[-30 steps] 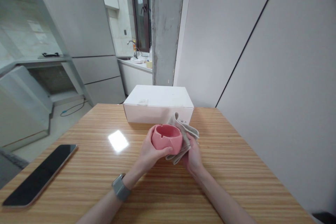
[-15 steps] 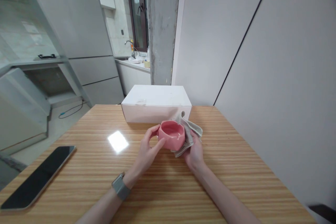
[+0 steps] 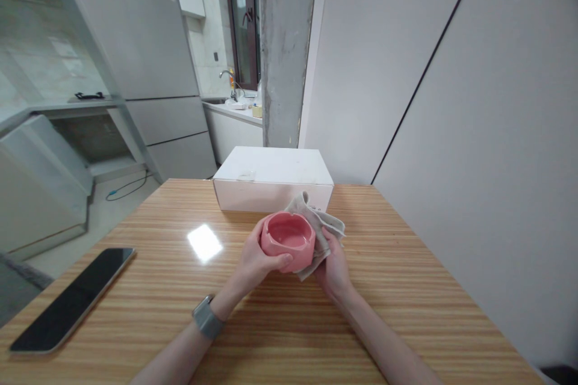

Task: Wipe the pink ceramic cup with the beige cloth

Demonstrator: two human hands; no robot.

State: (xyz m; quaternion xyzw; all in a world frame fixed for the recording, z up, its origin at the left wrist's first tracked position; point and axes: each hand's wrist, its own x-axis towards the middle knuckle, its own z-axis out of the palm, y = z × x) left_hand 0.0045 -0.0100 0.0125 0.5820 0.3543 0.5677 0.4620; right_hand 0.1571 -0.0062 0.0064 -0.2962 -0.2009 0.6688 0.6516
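A pink ashtray with a notched rim is held up over the wooden table, its opening tilted toward me. My left hand grips its left side, thumb on the near wall and the other fingers mostly hidden behind it. In my right hand is a crumpled light grey cloth, pressed against the ashtray's right side. Part of the cloth sticks up behind the rim. The right fingertips are partly hidden by the cloth.
A white box stands at the table's far edge, just behind the ashtray. On the left of the wooden table lies a black-screened phone. A pale wall runs along the right side. A fridge stands beyond, at left.
The ashtray has come slightly left and nearer, and has turned a little. My left thumb now lies lower, along its near wall. The cloth has shifted slightly left with it.
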